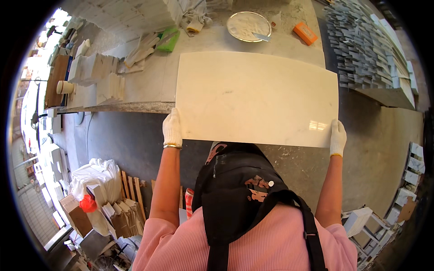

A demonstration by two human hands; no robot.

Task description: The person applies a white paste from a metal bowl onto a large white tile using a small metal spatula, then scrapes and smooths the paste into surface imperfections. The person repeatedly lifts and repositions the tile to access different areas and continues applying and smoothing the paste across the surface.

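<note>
Between my two gloved hands is a large, glossy, cream-white rectangular stone slab (257, 97) with a small grey mark and a bright reflection near its right end. Its far part lies over the worktable (149, 90), while the near edge juts out in front of my black apron. My left hand (172, 128), in a white knit glove, is closed on the slab's near left corner. At the opposite near corner my right hand (337, 137), gloved the same way, grips the right edge. The fingers under the slab are hidden.
A round bowl of white paste (248, 26) with a scraper and an orange box (305, 34) sit beyond the slab. Stacked tiles (92, 70) stand on the table's left. Many stone pieces (361, 49) are piled at the far right. Cartons (122, 217) stand lower left.
</note>
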